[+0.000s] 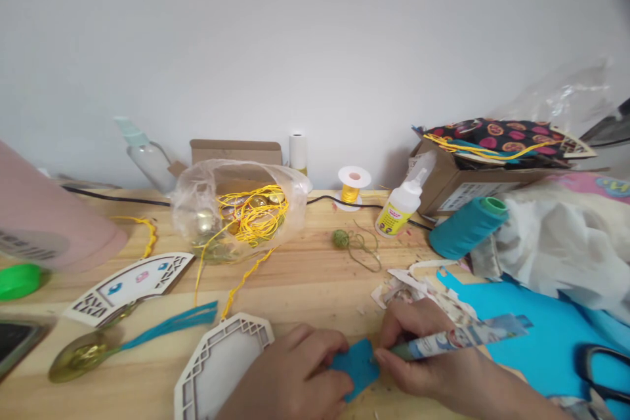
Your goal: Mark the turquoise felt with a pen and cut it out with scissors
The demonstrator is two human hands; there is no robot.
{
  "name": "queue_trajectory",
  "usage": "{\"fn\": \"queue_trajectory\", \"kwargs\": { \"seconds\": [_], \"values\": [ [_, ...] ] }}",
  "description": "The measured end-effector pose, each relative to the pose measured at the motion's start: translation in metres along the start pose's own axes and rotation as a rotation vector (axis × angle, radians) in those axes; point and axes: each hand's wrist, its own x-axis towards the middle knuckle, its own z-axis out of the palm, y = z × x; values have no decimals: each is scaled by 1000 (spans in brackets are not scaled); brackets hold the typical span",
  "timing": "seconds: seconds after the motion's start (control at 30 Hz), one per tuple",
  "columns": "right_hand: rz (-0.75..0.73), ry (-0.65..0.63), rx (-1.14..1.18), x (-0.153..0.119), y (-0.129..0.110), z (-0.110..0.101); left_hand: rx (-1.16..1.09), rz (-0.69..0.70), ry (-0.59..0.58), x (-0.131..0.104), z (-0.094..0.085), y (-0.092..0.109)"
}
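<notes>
My left hand is closed on a small blue piece of paper or felt, keeping it low over the table at the front. In my right hand is a pen with a patterned barrel and a clear cap end, its tip side close to the blue piece. My fingers hide the tip itself. Partly behind my left hand lies an octagonal wooden frame with a lattice border and a yellow cord. Paper scraps lie just beyond my right hand.
A blue sheet and scissors lie at the right, near a teal thread spool. A glue bottle stands behind. Leftward are a bag of yellow cord, a fan-shaped frame, a gold spoon-like ornament and a pink bottle.
</notes>
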Motion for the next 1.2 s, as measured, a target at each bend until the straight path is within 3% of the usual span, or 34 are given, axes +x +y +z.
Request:
{"fn": "queue_trajectory", "kwargs": {
  "seconds": [0.63,1.0,1.2],
  "values": [
    [-23,47,-6,0,1,-1,2,8,-7,-1,-1,-1],
    [-74,-1,-68,-4,2,-2,-28,-7,-20,0,-1,0],
    [-35,-68,-93,-7,-1,-2,-43,-15,31,0,1,2]
  ]
}}
